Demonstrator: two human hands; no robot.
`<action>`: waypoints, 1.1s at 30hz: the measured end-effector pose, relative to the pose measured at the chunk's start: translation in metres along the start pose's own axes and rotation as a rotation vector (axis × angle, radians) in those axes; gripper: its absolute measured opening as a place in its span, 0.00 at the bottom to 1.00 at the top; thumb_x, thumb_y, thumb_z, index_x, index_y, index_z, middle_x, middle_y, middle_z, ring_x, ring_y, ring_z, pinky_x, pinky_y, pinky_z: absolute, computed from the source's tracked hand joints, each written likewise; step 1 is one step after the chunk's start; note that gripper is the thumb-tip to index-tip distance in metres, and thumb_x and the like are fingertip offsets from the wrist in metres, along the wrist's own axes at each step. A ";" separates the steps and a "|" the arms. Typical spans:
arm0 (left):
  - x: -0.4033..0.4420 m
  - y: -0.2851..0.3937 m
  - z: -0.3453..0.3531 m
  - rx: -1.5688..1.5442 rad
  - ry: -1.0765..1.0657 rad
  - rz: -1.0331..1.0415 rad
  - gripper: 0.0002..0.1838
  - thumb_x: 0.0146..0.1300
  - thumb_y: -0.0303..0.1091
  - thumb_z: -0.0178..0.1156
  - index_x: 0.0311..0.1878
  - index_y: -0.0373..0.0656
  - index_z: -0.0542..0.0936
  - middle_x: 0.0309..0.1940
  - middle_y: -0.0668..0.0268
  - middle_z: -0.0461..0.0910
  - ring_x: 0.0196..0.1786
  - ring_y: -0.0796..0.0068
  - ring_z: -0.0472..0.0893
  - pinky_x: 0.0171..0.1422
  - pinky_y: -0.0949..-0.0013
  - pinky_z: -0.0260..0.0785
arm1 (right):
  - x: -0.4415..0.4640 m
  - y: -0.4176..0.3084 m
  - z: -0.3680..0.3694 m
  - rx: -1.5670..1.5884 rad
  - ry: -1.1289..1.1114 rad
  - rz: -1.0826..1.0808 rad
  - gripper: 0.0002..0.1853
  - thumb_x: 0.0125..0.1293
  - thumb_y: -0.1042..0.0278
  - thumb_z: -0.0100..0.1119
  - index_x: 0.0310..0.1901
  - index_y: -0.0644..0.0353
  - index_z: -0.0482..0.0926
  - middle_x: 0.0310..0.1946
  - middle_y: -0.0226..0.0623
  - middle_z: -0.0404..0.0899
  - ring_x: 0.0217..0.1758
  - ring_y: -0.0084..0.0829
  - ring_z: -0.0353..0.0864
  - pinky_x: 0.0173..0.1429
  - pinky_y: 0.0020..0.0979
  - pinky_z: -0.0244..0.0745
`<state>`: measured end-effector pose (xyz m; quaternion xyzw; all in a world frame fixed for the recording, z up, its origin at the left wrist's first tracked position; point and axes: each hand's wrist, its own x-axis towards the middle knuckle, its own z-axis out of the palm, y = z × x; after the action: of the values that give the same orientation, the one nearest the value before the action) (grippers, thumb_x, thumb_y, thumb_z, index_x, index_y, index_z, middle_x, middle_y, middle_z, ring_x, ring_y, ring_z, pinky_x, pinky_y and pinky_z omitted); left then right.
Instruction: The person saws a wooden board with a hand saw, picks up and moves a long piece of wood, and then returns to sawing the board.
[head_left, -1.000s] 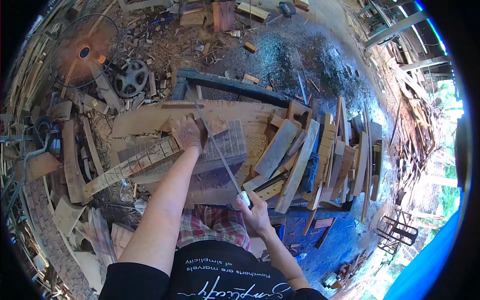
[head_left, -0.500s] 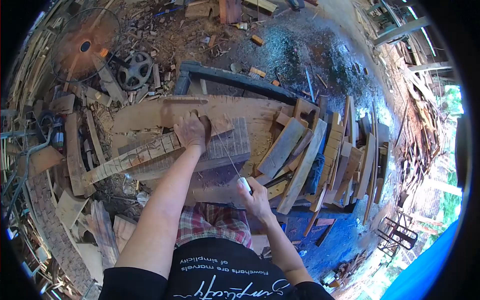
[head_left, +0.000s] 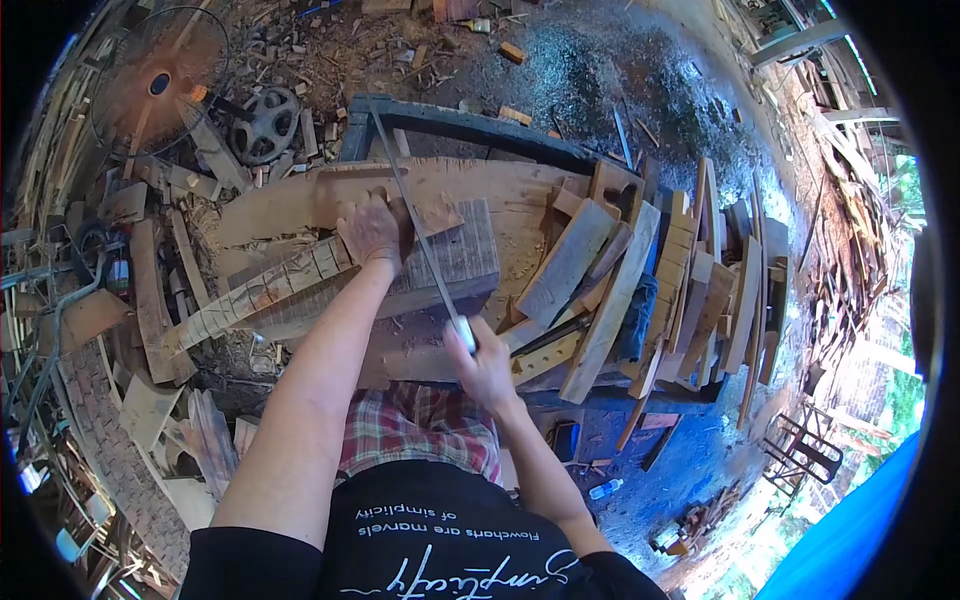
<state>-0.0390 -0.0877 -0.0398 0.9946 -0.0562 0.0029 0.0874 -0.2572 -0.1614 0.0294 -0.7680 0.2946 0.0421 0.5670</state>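
Observation:
My left hand (head_left: 370,232) presses on a narrow strip of wood (head_left: 270,285) marked by several crosswise cuts, its fingers bent over the strip near its upper right end. Beneath the strip lies a thick grey wooden block (head_left: 445,262) with a grooved face. My right hand (head_left: 485,368) is closed around the white handle of a long, narrow hand saw (head_left: 425,240). The blade slants up and left, passing just right of my left hand, with its tip over the dark bench frame. Its teeth are too small to make out, and I cannot tell whether it touches the strip.
A broad plank (head_left: 470,180) lies under the work. Many cut boards (head_left: 610,300) are stacked close on the right. Behind stands a dark beam (head_left: 480,130). A round fan (head_left: 160,85) and a spoked wheel (head_left: 265,125) are at far left. A plastic bottle (head_left: 606,489) lies lower right.
My right hand has moved up and left with the saw. Its blade now shows broadside and reaches well beyond my left hand. My left hand stays on the strip; the view has shifted slightly.

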 end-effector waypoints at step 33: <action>-0.001 0.001 0.004 -0.044 0.081 -0.004 0.12 0.57 0.43 0.52 0.36 0.50 0.81 0.38 0.65 0.79 0.46 0.64 0.76 0.48 0.57 0.63 | -0.059 0.018 -0.014 0.032 -0.007 0.058 0.19 0.63 0.52 0.54 0.39 0.64 0.75 0.28 0.44 0.76 0.33 0.35 0.79 0.41 0.34 0.72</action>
<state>-0.0398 -0.0895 -0.0439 0.9916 -0.0509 0.0416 0.1115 -0.3186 -0.1534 0.0427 -0.7498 0.3157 0.0565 0.5788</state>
